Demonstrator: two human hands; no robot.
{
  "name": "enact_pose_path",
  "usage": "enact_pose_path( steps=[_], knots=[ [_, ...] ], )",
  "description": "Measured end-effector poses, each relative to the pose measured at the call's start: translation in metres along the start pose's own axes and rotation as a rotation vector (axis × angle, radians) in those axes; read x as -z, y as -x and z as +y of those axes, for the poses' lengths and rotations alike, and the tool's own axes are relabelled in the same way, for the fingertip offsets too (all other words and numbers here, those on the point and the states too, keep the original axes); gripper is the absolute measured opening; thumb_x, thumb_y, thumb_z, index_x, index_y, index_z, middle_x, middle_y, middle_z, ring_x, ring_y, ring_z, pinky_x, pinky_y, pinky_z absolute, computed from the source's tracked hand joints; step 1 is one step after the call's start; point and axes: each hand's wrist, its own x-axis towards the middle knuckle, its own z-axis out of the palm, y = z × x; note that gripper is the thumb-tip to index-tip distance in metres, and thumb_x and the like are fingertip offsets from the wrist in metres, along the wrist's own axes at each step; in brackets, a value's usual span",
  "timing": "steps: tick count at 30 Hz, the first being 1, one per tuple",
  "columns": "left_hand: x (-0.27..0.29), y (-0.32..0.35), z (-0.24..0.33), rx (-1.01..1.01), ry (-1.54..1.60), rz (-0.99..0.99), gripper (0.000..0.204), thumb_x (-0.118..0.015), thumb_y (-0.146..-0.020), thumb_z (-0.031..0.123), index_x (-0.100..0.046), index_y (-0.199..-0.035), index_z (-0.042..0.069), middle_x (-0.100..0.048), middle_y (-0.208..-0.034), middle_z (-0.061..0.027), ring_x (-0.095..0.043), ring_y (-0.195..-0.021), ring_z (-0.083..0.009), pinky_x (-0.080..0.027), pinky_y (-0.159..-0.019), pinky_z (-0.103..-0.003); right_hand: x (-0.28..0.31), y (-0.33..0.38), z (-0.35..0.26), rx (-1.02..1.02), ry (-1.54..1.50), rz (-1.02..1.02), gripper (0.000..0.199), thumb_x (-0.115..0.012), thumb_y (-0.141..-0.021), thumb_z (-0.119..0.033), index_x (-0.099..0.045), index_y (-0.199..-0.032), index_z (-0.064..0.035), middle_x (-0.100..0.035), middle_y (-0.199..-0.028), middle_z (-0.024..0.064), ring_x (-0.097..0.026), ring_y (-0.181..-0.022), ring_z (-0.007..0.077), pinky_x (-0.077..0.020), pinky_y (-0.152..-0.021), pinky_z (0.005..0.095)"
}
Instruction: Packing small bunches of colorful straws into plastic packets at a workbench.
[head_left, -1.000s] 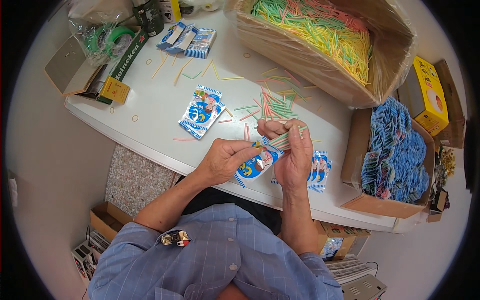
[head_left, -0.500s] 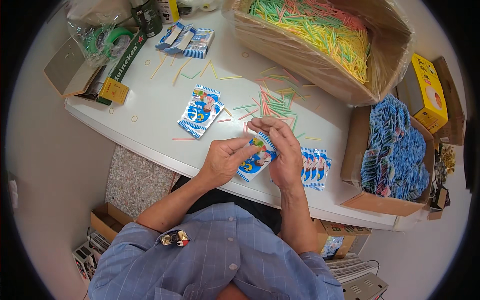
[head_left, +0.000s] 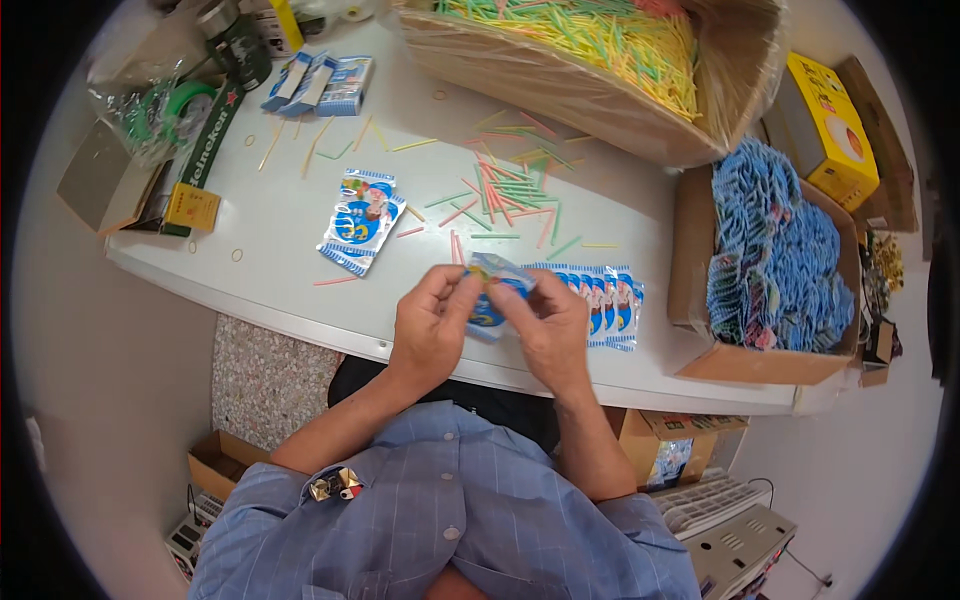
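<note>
Between both hands, over the table's near edge, is a small blue and white packet (head_left: 487, 318). My left hand (head_left: 428, 325) pinches its left side between thumb and fingers. On the right side, my right hand (head_left: 552, 330) grips the same packet, its thumb across the front. Just beyond lies a loose pile of short pink, green and yellow plastic straws (head_left: 510, 190). A row of overlapping packets (head_left: 622, 305) lies to the right of my right hand. Farther left rests a small stack of similar packets (head_left: 357, 220).
A large lined carton (head_left: 560, 85) full of coloured straws stands at the back. At right, an open cardboard box (head_left: 690, 290) holds many blue packets, beside a yellow box (head_left: 830, 130). Small blue boxes (head_left: 345, 85) and a dark flask (head_left: 235, 45) stand at back left.
My right hand has closed from a loosely cupped pose onto the packet's right side. The packet is now held by both hands. The whole view has shifted a little.
</note>
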Motion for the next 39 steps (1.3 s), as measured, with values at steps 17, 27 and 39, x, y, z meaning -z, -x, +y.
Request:
enact_pose_path(
  steps=[17,27,39],
  knots=[
    [-0.053,-0.017,-0.031,-0.131,-1.054,-0.266,0.034,-0.074,-0.085,0.026,-0.066,-0.103,-0.002,-0.069,-0.077,-0.0192,-0.069,-0.071,-0.0367,-0.053,-0.064,-0.045,0.122,0.003,0.016,-0.494,1.145,0.305,0.082,-0.055,-0.087,-0.068,-0.067,-0.102,0.0112,-0.068,-0.099,0.0271,-0.066,-0.099,0.0409,-0.0496,-0.088,0.0482],
    [-0.057,-0.022,-0.049,-0.272,-0.929,-0.227,0.039,-0.08,-0.078,0.017,-0.064,-0.108,-0.003,-0.07,-0.096,-0.0237,-0.07,-0.077,-0.0356,-0.055,-0.069,-0.043,0.069,0.0,0.027,-0.236,0.467,0.342,0.044,-0.079,-0.084,-0.03,-0.054,-0.096,0.0038,-0.065,-0.094,0.0168,-0.065,-0.084,0.0228,-0.0525,-0.074,0.0328],
    [-0.049,-0.025,-0.061,-0.056,-0.289,-0.404,0.075,-0.086,-0.068,0.006,-0.053,-0.135,0.001,-0.067,-0.107,-0.0136,-0.063,-0.093,-0.0198,-0.051,-0.087,-0.031,0.085,0.042,0.054,0.137,-0.342,0.332,0.044,-0.078,-0.081,0.0,-0.054,-0.117,-0.0004,-0.063,-0.106,0.0071,-0.063,-0.091,0.0128,-0.0518,-0.084,0.0255]
  ],
)
